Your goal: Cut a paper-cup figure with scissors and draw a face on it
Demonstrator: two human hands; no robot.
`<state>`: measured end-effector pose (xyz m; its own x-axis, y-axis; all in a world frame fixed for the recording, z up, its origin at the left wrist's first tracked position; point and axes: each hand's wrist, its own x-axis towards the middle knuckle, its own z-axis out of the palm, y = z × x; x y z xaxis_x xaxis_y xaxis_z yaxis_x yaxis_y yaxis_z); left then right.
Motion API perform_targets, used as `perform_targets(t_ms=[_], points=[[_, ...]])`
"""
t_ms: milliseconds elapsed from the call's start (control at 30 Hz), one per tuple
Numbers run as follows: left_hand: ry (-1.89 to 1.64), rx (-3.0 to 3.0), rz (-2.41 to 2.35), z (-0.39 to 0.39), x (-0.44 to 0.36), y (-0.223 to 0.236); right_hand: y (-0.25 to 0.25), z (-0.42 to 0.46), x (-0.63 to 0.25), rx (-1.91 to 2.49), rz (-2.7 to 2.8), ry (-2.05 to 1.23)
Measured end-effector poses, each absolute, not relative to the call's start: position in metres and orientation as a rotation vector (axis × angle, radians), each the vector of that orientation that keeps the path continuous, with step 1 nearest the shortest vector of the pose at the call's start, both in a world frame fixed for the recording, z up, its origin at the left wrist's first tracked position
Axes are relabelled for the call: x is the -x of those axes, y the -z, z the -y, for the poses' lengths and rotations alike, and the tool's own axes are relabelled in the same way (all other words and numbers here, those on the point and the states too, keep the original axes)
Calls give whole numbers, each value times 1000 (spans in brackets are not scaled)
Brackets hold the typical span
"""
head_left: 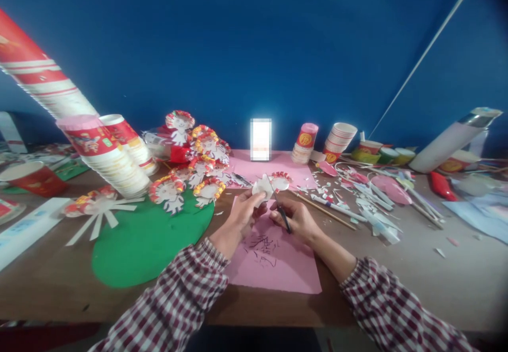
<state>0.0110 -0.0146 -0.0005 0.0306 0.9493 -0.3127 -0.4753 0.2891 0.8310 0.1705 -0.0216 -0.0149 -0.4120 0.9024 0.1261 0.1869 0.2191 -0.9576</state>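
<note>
My left hand [245, 210] is closed on a white paper cut-out [266, 185] with a red and yellow fringed rim, holding it just above the desk. My right hand [296, 218] grips black-handled scissors [280, 209], their blades pointing up into the cut-out. Both hands hover over a pink paper sheet [278, 262] with dark scribbles on it. Both sleeves are red and white checked.
A green paper oval [146, 241] lies left of the pink sheet. Finished paper figures [198, 172] pile behind it. Stacked paper cups [107, 151] lean at left, more cups [337, 140] at the back. Paper scraps, sticks and a pen [337, 209] litter the right side.
</note>
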Motion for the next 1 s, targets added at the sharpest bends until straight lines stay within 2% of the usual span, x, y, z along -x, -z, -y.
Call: perform_targets(t_ms=[1000], points=[[-1154, -510, -830, 13, -13, 7, 15, 22, -169, 1003, 1733, -1237]])
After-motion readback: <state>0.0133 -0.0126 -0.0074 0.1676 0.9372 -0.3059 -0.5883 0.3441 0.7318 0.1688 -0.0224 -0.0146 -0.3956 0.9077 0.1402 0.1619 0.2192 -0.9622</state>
